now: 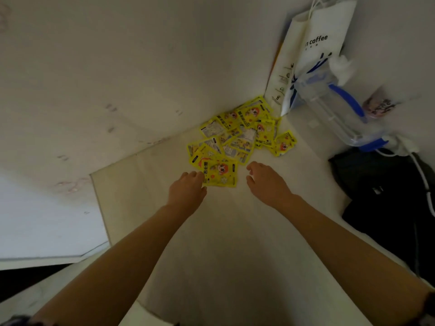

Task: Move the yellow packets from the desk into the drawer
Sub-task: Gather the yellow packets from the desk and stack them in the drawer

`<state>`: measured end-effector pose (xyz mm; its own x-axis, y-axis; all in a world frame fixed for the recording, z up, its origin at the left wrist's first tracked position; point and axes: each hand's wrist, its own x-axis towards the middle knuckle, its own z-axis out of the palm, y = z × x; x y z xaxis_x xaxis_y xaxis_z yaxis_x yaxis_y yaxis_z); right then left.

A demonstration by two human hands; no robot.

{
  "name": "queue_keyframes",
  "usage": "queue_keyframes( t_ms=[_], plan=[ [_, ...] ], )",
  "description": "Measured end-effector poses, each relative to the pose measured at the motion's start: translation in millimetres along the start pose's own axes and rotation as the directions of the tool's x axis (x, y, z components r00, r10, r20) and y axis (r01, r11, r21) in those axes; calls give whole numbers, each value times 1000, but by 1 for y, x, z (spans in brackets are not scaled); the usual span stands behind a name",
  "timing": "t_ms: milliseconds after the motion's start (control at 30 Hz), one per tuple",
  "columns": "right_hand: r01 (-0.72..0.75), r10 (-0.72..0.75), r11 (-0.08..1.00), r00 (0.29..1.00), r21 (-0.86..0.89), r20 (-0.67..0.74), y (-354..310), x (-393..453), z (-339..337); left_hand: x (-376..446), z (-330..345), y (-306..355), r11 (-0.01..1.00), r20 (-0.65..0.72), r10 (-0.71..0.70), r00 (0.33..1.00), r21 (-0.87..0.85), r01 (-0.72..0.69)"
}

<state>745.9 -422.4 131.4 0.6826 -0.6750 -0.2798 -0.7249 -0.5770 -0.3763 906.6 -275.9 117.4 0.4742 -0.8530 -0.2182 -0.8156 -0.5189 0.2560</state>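
Observation:
Several yellow packets [237, 135] lie in a loose pile on the white desk [211, 231], reaching into the far corner by the wall. The nearest packet [220, 174] lies flat at the front of the pile. My left hand [187, 190] is palm down with its fingertips touching that packet's left edge. My right hand [267, 181] hovers just right of the same packet, fingers curled and apart, holding nothing. No drawer is visible.
A white coffee paper bag [315, 50] leans against the wall behind the pile. A clear plastic jug with blue handle [341, 109] lies to the right. A black bag [388, 196] with white cables sits at the desk's right side. The desk's left edge [101, 203] drops to the floor.

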Motion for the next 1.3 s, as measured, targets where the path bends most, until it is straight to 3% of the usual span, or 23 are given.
queue_keyframes(
  t_ms=[367, 533, 700, 900, 1133, 1300],
  plan=[
    [19, -13, 994, 998, -104, 61, 17, 82, 4, 75, 20, 8, 994, 67, 112, 991, 7, -112],
    [104, -92, 987, 991, -122, 97, 25, 108, 8, 90, 37, 11, 987, 72, 143, 987, 67, -148],
    [183, -159, 967, 978, -180, 137, 34, 115, 26, 83, 50, 4, 981, 19, 162, 987, 107, -163],
    [177, -159, 972, 979, -152, 124, 50, 98, 39, 76, 51, 3, 986, 5, 139, 990, 93, -138],
    [105, -109, 977, 994, -183, -12, 61, 77, 36, 64, 49, 2, 992, -29, 114, 993, 61, -112],
    [-132, 129, 991, 988, -30, -88, 59, 91, 21, 65, 42, 3, 993, 16, 98, 995, 61, -99]
  ],
)
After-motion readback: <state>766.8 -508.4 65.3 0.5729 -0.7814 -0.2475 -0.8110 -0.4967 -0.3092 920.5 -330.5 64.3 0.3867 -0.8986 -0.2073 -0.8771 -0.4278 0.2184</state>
